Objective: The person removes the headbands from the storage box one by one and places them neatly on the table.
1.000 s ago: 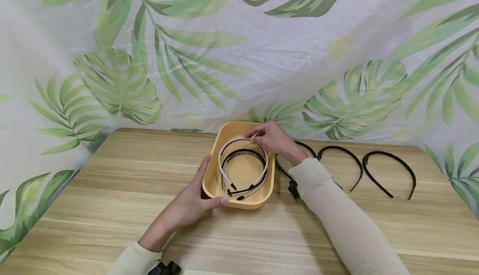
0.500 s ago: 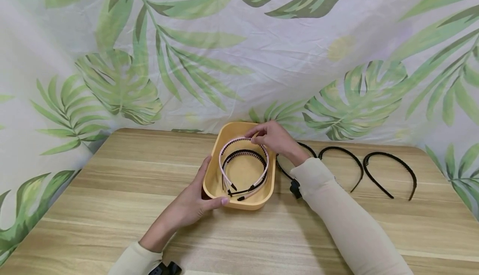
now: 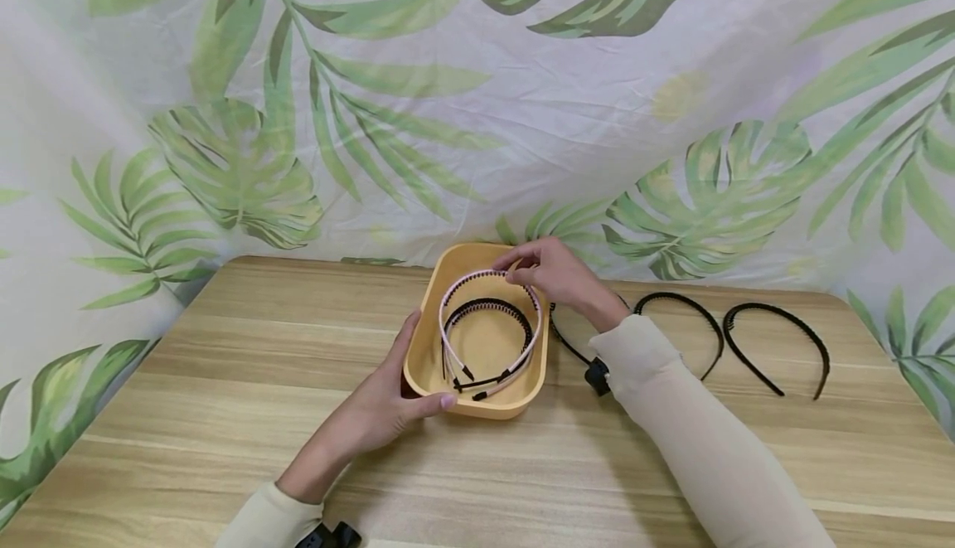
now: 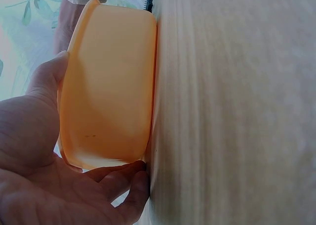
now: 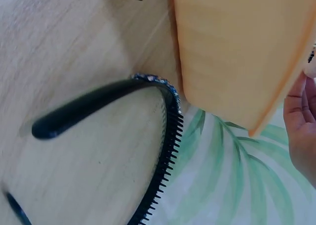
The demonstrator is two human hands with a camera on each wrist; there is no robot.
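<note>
In the head view my left hand (image 3: 380, 405) holds the yellow-orange plastic box (image 3: 515, 409), its thumb on the near rim and its fingers along the left side. The left wrist view has the box (image 4: 108, 81) standing on the table, fingers low at its corner. My right hand (image 3: 552, 273) reaches over the far right rim and pinches the top of a pale pink toothed headband (image 3: 442, 316). Under that one, inside the box, lie a black toothed headband (image 3: 488, 303) and another pinkish one, partly overlapped. In the right wrist view only part of my right hand (image 5: 302, 126) shows.
Right of the box, black headbands lie in a row on the wood table (image 3: 261, 349): one (image 3: 570, 347) partly behind my right wrist, one in the middle (image 3: 690, 301), one farther right (image 3: 791, 316). The nearest headband (image 5: 170, 141) has teeth and blue glitter. A leaf-print cloth (image 3: 418, 142) hangs behind.
My right hand has shifted slightly right, and the pink headband's top has moved up and right with it. The left hand and box have stayed put.
</note>
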